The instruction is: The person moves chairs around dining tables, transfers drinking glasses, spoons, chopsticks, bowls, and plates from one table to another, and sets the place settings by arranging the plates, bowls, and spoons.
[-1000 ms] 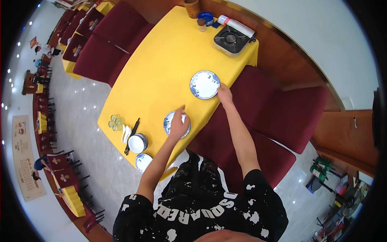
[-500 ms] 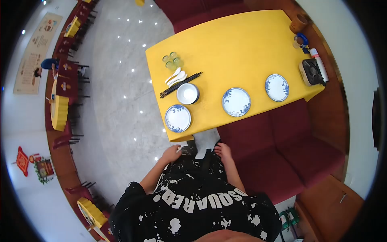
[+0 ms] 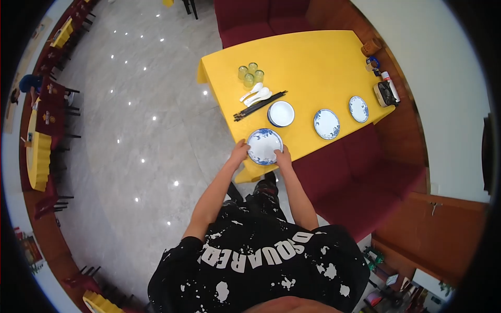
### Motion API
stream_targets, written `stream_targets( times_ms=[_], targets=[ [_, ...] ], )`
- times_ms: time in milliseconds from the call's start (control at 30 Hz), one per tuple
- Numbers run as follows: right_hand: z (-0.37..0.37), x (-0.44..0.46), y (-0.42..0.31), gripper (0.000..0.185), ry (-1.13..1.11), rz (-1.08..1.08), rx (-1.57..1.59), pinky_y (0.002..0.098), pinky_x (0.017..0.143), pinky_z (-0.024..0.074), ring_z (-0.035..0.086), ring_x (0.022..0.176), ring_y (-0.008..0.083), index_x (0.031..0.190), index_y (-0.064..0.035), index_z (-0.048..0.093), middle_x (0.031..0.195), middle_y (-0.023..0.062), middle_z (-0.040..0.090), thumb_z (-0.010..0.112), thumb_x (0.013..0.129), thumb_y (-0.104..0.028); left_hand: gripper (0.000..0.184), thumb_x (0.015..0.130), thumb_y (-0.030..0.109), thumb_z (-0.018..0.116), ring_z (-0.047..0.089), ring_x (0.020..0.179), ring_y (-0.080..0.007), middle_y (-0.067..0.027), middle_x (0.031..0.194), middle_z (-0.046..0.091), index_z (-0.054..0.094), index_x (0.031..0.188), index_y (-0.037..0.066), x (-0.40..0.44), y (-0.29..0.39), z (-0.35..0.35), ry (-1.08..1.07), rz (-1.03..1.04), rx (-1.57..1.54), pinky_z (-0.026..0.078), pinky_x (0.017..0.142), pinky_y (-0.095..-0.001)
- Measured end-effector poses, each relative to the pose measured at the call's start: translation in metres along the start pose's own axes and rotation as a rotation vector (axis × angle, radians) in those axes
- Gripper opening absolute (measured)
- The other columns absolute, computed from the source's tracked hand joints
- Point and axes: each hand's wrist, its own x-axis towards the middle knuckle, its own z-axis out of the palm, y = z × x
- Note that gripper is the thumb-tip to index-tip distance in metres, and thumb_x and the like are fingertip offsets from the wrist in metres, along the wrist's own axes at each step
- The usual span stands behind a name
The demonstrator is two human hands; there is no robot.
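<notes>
My left hand (image 3: 240, 150) grips the left rim of a white plate with blue flowers (image 3: 264, 146) at the near corner of the yellow-covered table (image 3: 297, 57). On its right rim my right hand (image 3: 283, 157) is closed, thumb on top. Whether the plate is lifted, I cannot tell. Just beyond it stand stacked white bowls (image 3: 281, 113). Black chopsticks (image 3: 260, 106) lie past the bowls, beside white spoons (image 3: 256, 94) and several greenish glasses (image 3: 250, 75). Two more blue-patterned plates, one nearer (image 3: 326, 124) and one farther (image 3: 358, 109), lie along the right edge.
A portable stove (image 3: 385, 94), a white roll (image 3: 391, 86) and a brown pot (image 3: 371, 47) stand at the table's far right end. A dark red bench (image 3: 339, 182) runs along the right side. Another person (image 3: 30, 83) is at a far-left table.
Both hands left the two plates farther along, dropped to my waist, then took hold of the plate at the near corner. My view has turned and shifted toward that corner.
</notes>
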Motion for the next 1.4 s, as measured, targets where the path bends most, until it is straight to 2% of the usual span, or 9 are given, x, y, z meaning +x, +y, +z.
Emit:
stream_targets(
  times_ms=[100,200,367,567,667,767,1033,1300,1400],
  targets=[
    [0.018,-0.007,-0.019,0.051,0.053,0.034,-0.054,0.0422,0.077,0.0560,0.064,0.099,0.0270,0.136,-0.0058,0.049,0.120,0.0156,0.061,0.056,0.087,-0.020,0.059,0.090,0.024,0.054,0.060,0.109,-0.0231,-0.0102,0.128,0.059,0.043,0.146,0.010,0.005,0.033,-0.006,-0.155,-0.134,-0.197,0.051,0.090,-0.0426],
    [0.032,-0.038,-0.024,0.050,0.064,0.165,0.078,0.0466,0.079,0.0549,0.063,0.102,0.0284,0.135,-0.0082,0.050,0.123,0.0151,0.059,0.055,0.088,-0.025,0.062,0.088,0.021,0.056,0.064,0.105,-0.0238,-0.0138,0.128,0.061,0.043,0.146,0.007,0.001,0.037,-0.026,-0.255,-0.153,-0.149,0.053,0.085,-0.0399],
    [0.076,-0.062,-0.053,0.048,0.116,0.293,0.293,0.0471,0.080,0.0541,0.064,0.098,0.0331,0.134,-0.0122,0.052,0.123,0.0136,0.059,0.053,0.088,-0.028,0.053,0.087,0.018,0.055,0.063,0.103,-0.0237,-0.0144,0.122,0.063,0.052,0.137,0.003,0.053,0.014,-0.052,-0.382,0.001,-0.019,0.052,0.086,-0.0371],
    [0.154,-0.058,-0.107,0.050,0.166,0.354,0.487,0.0449,0.077,0.0563,0.066,0.097,0.0309,0.136,-0.0111,0.051,0.119,0.0138,0.061,0.053,0.088,-0.028,0.050,0.087,0.014,0.053,0.062,0.106,-0.0191,-0.0093,0.120,0.065,0.054,0.136,0.003,0.051,0.130,-0.135,-0.499,-0.163,0.060,0.050,0.089,-0.0352],
    [0.195,0.016,-0.132,0.051,0.139,0.277,0.524,0.0437,0.076,0.0566,0.066,0.098,0.0282,0.138,-0.0099,0.050,0.117,0.0140,0.063,0.053,0.089,-0.025,0.053,0.088,0.018,0.053,0.062,0.106,-0.0191,-0.0088,0.123,0.064,0.053,0.139,0.006,0.107,0.192,-0.167,-0.454,-0.022,0.139,0.050,0.088,-0.0371],
    [0.267,0.067,-0.151,0.051,0.050,0.277,0.529,0.0429,0.077,0.0567,0.066,0.097,0.0266,0.138,-0.0089,0.050,0.116,0.0144,0.063,0.053,0.089,-0.021,0.055,0.088,0.023,0.052,0.062,0.107,-0.0198,-0.0083,0.123,0.064,0.053,0.141,0.008,0.127,0.282,-0.237,-0.371,-0.163,0.218,0.050,0.089,-0.0398],
    [0.381,0.197,-0.327,0.049,0.051,0.272,0.553,0.0428,0.080,0.0569,0.067,0.097,0.0263,0.136,-0.0073,0.051,0.114,0.0149,0.064,0.052,0.089,-0.019,0.056,0.086,0.026,0.053,0.062,0.105,-0.0190,-0.0076,0.119,0.065,0.054,0.140,0.009,0.287,0.425,-0.317,-0.328,-0.097,0.301,0.051,0.086,-0.0398],
    [0.406,0.310,-0.384,0.052,0.415,0.221,0.795,0.0430,0.081,0.0569,0.065,0.102,0.0268,0.139,-0.0071,0.048,0.120,0.0148,0.062,0.051,0.089,-0.018,0.046,0.090,0.020,0.051,0.064,0.100,-0.0180,-0.0089,0.115,0.066,0.057,0.134,0.009,0.473,0.508,-0.269,-0.704,-0.076,0.438,0.052,0.084,-0.0347],
    [0.400,0.330,-0.420,0.057,0.634,0.256,0.914,0.0425,0.080,0.0571,0.065,0.103,0.0279,0.143,-0.0074,0.045,0.122,0.0156,0.061,0.052,0.088,-0.019,0.047,0.090,0.020,0.051,0.064,0.102,-0.0178,-0.0082,0.116,0.066,0.056,0.135,0.009,0.556,0.492,-0.221,-0.861,0.029,0.588,0.052,0.084,-0.0343]
  ],
)
